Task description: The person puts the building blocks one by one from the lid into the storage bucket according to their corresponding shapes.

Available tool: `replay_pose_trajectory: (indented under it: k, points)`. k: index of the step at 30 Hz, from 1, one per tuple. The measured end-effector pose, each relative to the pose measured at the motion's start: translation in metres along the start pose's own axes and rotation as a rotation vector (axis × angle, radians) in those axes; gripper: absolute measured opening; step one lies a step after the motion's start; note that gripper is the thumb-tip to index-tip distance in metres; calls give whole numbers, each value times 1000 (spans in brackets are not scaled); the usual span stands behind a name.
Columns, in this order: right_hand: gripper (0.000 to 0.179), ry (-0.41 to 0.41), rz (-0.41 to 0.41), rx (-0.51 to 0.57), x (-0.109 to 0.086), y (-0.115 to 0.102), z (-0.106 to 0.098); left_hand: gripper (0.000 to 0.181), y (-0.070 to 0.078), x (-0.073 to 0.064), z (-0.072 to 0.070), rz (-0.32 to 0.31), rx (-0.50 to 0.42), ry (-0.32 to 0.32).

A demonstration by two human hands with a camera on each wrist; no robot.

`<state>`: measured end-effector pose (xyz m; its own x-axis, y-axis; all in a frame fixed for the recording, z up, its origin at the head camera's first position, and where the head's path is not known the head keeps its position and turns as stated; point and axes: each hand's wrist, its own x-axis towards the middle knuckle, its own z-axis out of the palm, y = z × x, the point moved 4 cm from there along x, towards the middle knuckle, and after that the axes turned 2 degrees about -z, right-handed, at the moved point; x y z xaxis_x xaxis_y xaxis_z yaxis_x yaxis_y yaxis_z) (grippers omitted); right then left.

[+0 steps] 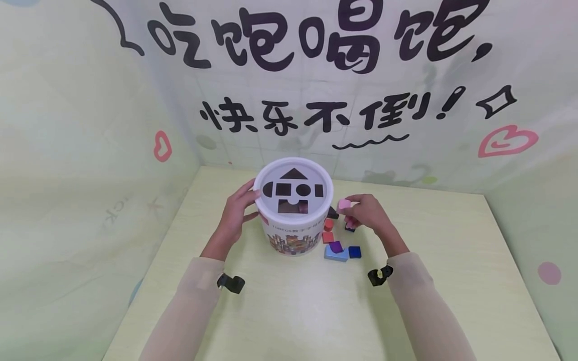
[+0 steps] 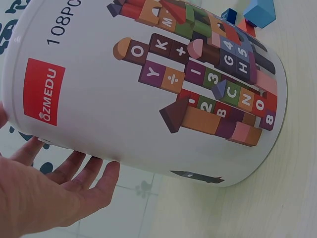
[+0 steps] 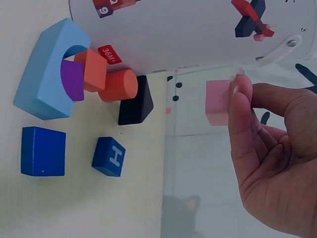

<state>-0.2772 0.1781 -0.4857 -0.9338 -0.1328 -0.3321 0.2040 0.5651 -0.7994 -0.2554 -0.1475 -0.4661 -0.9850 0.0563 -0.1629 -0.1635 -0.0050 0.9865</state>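
A white lidded bucket (image 1: 293, 230) of building blocks stands upright, with shaped holes cut in its lid (image 1: 289, 176). My left hand (image 1: 234, 213) holds it from the left, one fingertip over the lid rim and other fingers along the side. In the left wrist view, those fingers (image 2: 101, 186) lie against the printed wall. To the right of the bucket, my right hand (image 1: 368, 213) pinches a pink cube (image 3: 217, 101) between thumb and fingertips. Through the lid's arch-shaped hole, something pinkish (image 1: 303, 206) shows inside.
Several blocks lie right of the bucket: a light blue arch (image 3: 42, 84), a purple piece (image 3: 74, 82), a red cube (image 3: 94, 72), a red cylinder (image 3: 119, 85), a black triangular block (image 3: 133, 106), a blue block (image 3: 43, 151) and a blue H block (image 3: 109, 156). A printed fabric wall (image 1: 271, 85) rises behind.
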Motion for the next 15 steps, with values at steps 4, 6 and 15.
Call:
replay_pose_trajectory:
  k: [4, 6, 15]
  points:
    - [45, 1, -27, -6, -3, -10, -5, 52, 0, 0, 0, 3, 4, 1]
    - [44, 5, -31, -5, -5, -15, -7, 51, 0, 0, 0, 3, 5, 0]
    - [45, 21, -75, -37, -11, -30, -14, 51, 0, 0, 1, -5, 16, 2]
